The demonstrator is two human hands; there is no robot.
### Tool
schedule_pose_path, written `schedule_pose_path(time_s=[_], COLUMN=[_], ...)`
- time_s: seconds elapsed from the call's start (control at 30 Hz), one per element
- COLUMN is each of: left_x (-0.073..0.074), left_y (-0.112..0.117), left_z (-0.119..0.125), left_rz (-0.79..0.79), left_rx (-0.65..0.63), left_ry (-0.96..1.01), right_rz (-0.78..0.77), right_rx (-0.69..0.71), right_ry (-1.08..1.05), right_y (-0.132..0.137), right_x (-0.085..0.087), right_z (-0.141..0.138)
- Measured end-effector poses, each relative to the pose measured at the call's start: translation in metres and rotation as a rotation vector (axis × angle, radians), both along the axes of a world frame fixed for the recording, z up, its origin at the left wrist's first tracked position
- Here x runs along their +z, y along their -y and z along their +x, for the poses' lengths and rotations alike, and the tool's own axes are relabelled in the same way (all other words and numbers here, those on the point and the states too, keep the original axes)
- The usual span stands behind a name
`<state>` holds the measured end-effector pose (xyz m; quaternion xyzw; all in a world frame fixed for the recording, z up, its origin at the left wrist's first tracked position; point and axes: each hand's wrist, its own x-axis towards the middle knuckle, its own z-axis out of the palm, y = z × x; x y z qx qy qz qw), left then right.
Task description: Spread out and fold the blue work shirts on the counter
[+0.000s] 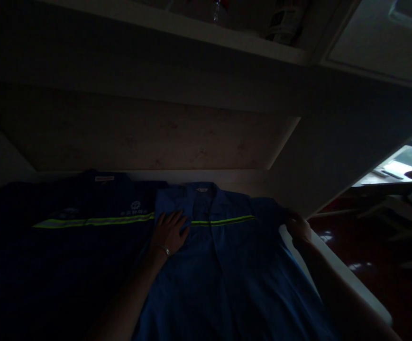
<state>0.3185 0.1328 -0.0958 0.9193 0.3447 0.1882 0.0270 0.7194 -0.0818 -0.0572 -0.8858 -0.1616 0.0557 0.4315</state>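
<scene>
A blue work shirt with a yellow-green reflective band lies spread out, collar away from me, on a white surface. My left hand rests flat on its left chest, fingers stretched out, with a bracelet at the wrist. Over at the shirt's right shoulder, by the surface's edge, is my right hand; it is too dark to see its fingers. A darker navy shirt with the same kind of band lies beside it on the left.
The scene is very dim. A wall panel stands behind the surface, with a shelf above it. To the right the floor is dark red, and a bright window area shows at the far right.
</scene>
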Motion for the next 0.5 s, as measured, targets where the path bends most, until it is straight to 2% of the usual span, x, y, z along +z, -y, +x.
schedule_pose_path(time_s=[0.07,0.13,0.23,0.33,0.4,0.43,0.5], left_x=[0.0,0.0,0.0,0.0,0.001,0.001,0.0], left_y=[0.0,-0.001,-0.001,-0.001,-0.001,-0.001,-0.001], left_z=[0.0,0.0,0.0,-0.001,-0.001,-0.002,-0.002], left_rz=[-0.003,-0.008,-0.013,-0.016,-0.015,-0.014,-0.012], left_rx=[0.0,0.0,-0.003,-0.009,-0.012,-0.012,-0.006], left_ry=[0.0,0.0,0.003,0.013,0.021,0.024,0.031], right_rz=[-0.023,-0.025,-0.037,-0.102,-0.135,-0.126,-0.061], right_rx=[-0.005,0.119,0.446,0.876,1.085,1.119,1.048], right_ry=[0.151,0.277,0.333,0.282,0.239,0.244,0.322], right_y=[-0.012,-0.024,-0.037,-0.042,-0.044,-0.045,-0.048], right_x=[0.011,0.019,0.021,0.015,0.012,0.011,0.008], right_z=[-0.012,-0.029,-0.06,-0.089,-0.101,-0.105,-0.107])
